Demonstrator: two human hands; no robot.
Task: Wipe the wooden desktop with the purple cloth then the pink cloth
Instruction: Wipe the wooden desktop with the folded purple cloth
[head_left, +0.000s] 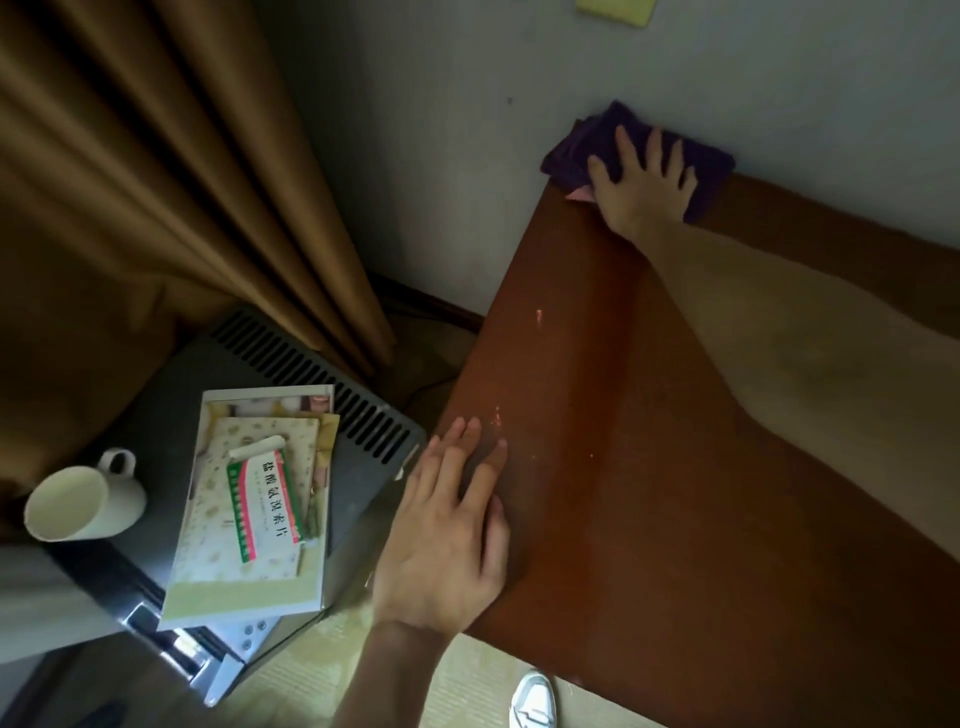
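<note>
My left hand (447, 525) lies flat and open on the near edge of the surface (649, 493), fingers spread, holding nothing; I judge its job is to brace me while I reach, so it should stay planted and keep its weight down. Just beyond its fingertips a few pale specks (497, 415) sit on the wood, and another shows further up toward the far grip, so that strip will need a pass. At the far corner, against the wall (519, 156), my right hand (644, 182) presses palm-down on the purple cloth (582, 150), fingers splayed across it rather than curled round it. A sliver of the pink cloth (579, 194) peeks out beside my thumb, under the purple one. To wipe well I would keep the palm flat, press evenly, and draw the cloth back toward my bracing hand in overlapping strokes, minding the edge so the cloth does not slide off the corner.
</note>
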